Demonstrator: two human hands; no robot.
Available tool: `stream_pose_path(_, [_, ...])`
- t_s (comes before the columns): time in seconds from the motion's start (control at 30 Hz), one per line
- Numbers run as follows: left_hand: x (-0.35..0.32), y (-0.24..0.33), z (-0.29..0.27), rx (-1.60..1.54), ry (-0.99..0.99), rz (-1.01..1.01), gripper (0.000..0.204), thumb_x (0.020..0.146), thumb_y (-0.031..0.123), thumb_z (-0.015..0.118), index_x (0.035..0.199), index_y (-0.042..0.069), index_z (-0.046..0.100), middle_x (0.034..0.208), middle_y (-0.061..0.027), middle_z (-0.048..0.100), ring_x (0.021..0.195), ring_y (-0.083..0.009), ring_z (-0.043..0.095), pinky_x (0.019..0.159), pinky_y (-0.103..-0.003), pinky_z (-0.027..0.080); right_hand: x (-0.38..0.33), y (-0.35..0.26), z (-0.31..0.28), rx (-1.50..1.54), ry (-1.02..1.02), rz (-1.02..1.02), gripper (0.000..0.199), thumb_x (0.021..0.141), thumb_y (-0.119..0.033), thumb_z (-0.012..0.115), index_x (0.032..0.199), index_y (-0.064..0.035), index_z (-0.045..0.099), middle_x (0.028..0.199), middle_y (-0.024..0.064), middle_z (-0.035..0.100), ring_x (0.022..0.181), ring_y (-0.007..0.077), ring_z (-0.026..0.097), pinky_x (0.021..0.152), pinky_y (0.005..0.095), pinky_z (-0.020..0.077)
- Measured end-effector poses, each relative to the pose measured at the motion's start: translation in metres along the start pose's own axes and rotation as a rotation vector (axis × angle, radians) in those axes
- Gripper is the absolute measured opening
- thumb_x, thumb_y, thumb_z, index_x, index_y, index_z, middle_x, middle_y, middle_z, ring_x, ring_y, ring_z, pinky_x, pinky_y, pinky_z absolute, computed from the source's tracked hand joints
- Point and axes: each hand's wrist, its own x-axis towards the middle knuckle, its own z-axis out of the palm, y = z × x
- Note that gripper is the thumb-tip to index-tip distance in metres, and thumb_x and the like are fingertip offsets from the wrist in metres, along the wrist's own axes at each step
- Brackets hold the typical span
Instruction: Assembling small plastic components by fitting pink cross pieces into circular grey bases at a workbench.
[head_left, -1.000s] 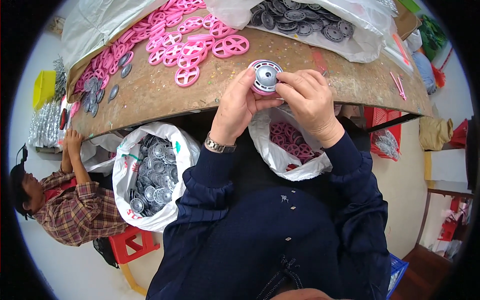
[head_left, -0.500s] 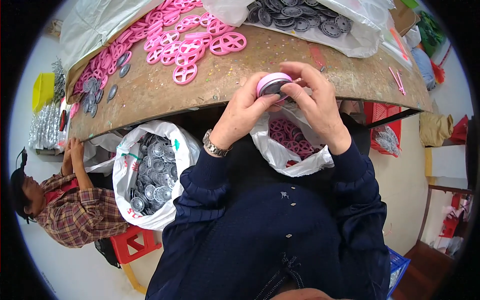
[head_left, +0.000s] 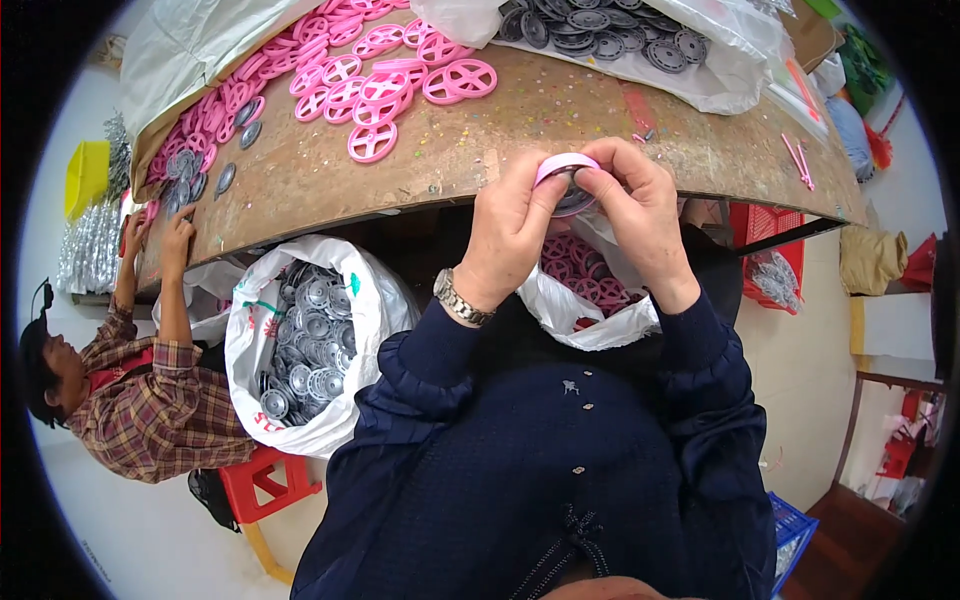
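Above the table's front edge, my left hand [head_left: 507, 228] and my right hand [head_left: 645, 215] are both closed around a pink wheel [head_left: 567, 162]. A dark grey disc [head_left: 574, 190] sits within its ring, and both thumbs press against it. My fingers cover the wheel's sides, so how far in the disc lies cannot be made out. Just below the hands, a white sack [head_left: 598, 336] holds pink wheels [head_left: 597, 286]. More pink spoked wheels [head_left: 372, 142] lie heaped on the table to the left.
A white sack [head_left: 252, 425] of grey discs stands left of me. Dark discs [head_left: 665, 55] lie on white sheeting at the table's back. At far left a co-worker [head_left: 165, 410] reaches to a small disc pile [head_left: 183, 170]. A red crate [head_left: 768, 240] stands right.
Both my hands have moved slightly right with the wheel, and its face is turned differently. The co-worker's hands have parted and reached forward onto the table beside the small disc pile.
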Motion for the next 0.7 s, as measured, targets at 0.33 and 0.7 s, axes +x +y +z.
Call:
stream_pose_path(0.33, [-0.007,0.003,-0.009,-0.191,-0.092,-0.207,0.026,0.097,0.003,0.055,0.122,-0.001,0.053,0.095,-0.0058,0.064,0.073,-0.0121,0.065,0.063,-0.025,0.055,-0.005,0.01,0.0,0.212,-0.02,0.126,0.011,0.092,-0.006,0.063,0.102,0.0002,0.063,0.089,-0.0008,0.064,0.082,0.0052,0.058,0.074,0.022,0.0472])
stream_pose_path(0.7, [-0.004,-0.005,-0.01,0.175,-0.252,-0.008,0.039,0.091,0.013,0.067,0.127,0.003,0.054,0.092,-0.0101,0.063,0.074,-0.0175,0.064,0.067,-0.03,0.052,-0.03,0.024,-0.018,0.174,-0.059,0.197,0.011,0.092,-0.004,0.062,0.102,-0.0002,0.061,0.092,-0.0017,0.063,0.084,0.0048,0.058,0.076,0.0212,0.0468])
